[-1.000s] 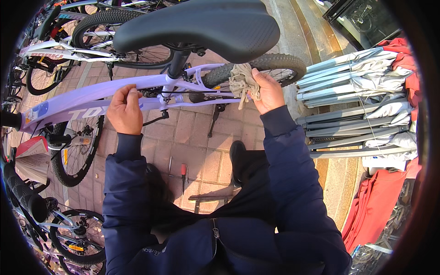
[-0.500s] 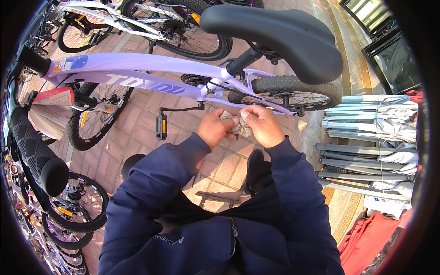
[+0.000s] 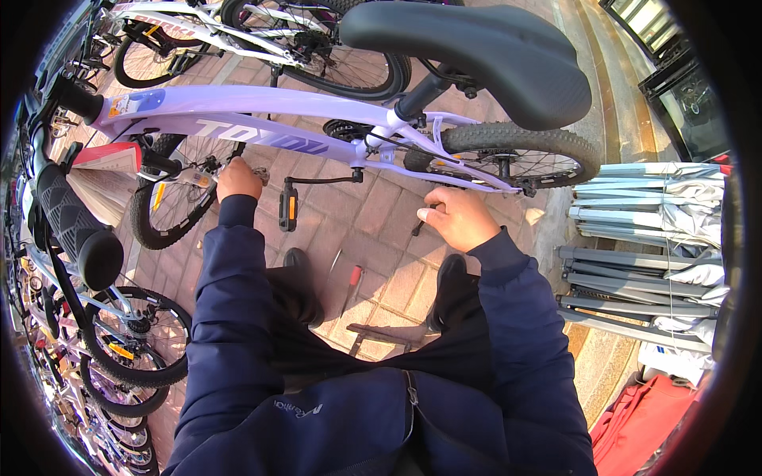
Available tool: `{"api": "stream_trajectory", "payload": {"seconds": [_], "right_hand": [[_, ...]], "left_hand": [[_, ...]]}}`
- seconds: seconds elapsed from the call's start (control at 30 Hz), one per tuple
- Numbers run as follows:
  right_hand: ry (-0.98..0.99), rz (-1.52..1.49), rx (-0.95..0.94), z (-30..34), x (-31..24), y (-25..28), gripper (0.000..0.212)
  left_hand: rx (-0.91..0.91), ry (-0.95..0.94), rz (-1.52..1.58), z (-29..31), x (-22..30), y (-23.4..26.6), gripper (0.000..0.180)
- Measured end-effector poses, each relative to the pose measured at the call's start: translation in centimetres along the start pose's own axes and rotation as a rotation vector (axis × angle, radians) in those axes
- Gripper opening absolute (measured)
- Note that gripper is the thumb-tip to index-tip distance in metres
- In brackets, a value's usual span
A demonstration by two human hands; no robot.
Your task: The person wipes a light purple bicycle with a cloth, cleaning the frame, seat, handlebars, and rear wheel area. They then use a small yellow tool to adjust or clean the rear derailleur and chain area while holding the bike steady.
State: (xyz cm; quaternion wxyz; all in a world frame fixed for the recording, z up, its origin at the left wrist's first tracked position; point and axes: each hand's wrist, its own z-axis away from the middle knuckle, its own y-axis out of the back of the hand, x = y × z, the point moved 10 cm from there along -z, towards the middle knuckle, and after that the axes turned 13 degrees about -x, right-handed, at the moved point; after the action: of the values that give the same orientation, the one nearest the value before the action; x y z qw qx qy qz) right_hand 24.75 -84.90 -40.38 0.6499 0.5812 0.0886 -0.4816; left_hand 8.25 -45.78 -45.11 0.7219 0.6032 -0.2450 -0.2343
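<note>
A lilac bicycle (image 3: 262, 131) with a black saddle (image 3: 476, 59) stands across the view in front of me. My left hand (image 3: 240, 179) is closed beside its front wheel (image 3: 171, 202); a bit of crumpled greyish-beige rag (image 3: 261, 174) pokes out past the fingers. Most of that rag is hidden by the hand. Below the rear part of the frame, my right hand (image 3: 462, 217) has thumb and fingers pinched together; whether anything is between them does not show. A short dark rod, seemingly the kickstand (image 3: 417, 228), points down beside those fingertips. The pedal (image 3: 288, 208) hangs between both hands.
On the paving by my feet lie a red-handled tool (image 3: 355, 275) and a dark metal bar (image 3: 377, 336). More bicycles stand behind, including a white one (image 3: 214, 30), and several at left (image 3: 131, 349). Bundled folded frames (image 3: 627, 278) and red cloth (image 3: 647, 420) lie at right.
My hands were together on the rag below the frame. The left has moved away to the front wheel with the rag; the right stays near the rear. The red-handled tool is now uncovered.
</note>
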Motion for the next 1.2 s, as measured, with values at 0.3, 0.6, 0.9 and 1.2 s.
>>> {"api": "stream_trajectory", "payload": {"seconds": [0.3,0.6,0.9,1.2], "right_hand": [[0.036,0.076,-0.058,-1.0,-1.2,-1.5,0.036],[0.097,-0.095,-0.006,-2.7,-1.4,-2.0,0.045],[0.165,-0.523,0.033,-2.6,-3.3,-0.6,0.064],[0.083,-0.267,0.399,-1.3,-2.0,4.2,0.044]], "left_hand": [[-0.58,-0.116,0.965,2.1,3.2,-8.9,0.021],[-0.742,-0.392,1.285,10.0,14.7,-1.8,0.027],[-0.664,-0.519,1.576,11.5,19.5,1.5,0.04],[-0.735,-0.243,1.437,12.7,19.8,-3.8,0.062]]}}
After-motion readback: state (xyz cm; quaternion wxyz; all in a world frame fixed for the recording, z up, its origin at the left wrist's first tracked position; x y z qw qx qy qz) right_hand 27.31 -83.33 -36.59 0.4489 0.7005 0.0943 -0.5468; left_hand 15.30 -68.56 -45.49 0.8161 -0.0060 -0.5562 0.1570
